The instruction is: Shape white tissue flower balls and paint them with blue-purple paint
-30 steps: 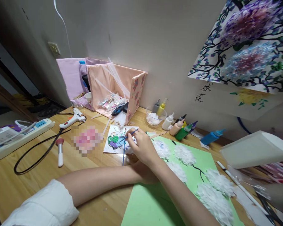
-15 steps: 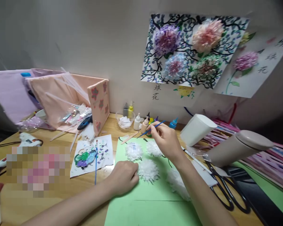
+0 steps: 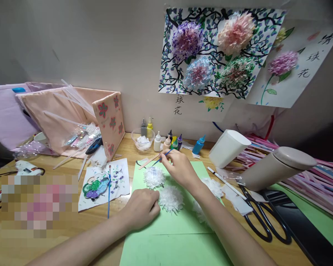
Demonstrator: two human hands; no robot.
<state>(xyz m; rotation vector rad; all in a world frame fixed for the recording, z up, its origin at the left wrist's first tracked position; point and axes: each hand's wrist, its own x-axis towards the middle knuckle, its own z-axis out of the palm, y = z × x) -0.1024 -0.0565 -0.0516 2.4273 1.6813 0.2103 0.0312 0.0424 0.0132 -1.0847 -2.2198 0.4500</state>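
Observation:
Several white fluffy paper flowers lie on a green sheet [image 3: 166, 247]. My right hand [image 3: 180, 166] pinches a thin blue brush [image 3: 157, 161] above the back of the sheet, its tip near the flower at the back left [image 3: 154, 176]. A flat wooden stick [image 3: 148, 163] lies by the brush. My left hand [image 3: 143, 210] rests curled on the sheet's left part, its knuckles beside the middle flower [image 3: 171, 198]; whether anything is inside its fingers is hidden. My right forearm covers part of the flowers on the right.
Paint bottles [image 3: 198, 145] and a clear bowl [image 3: 143, 140] stand along the wall. Left are a paint palette [image 3: 96, 187], another brush [image 3: 109, 192] and a glue gun [image 3: 27, 168]. Right are a white container [image 3: 229, 148], a grey bottle [image 3: 277, 168] and black scissors [image 3: 262, 218].
My right hand and the blue brush have moved left towards the back-left flower. The brush is held lower and more of the paint bottles shows. The whole view has shifted slightly.

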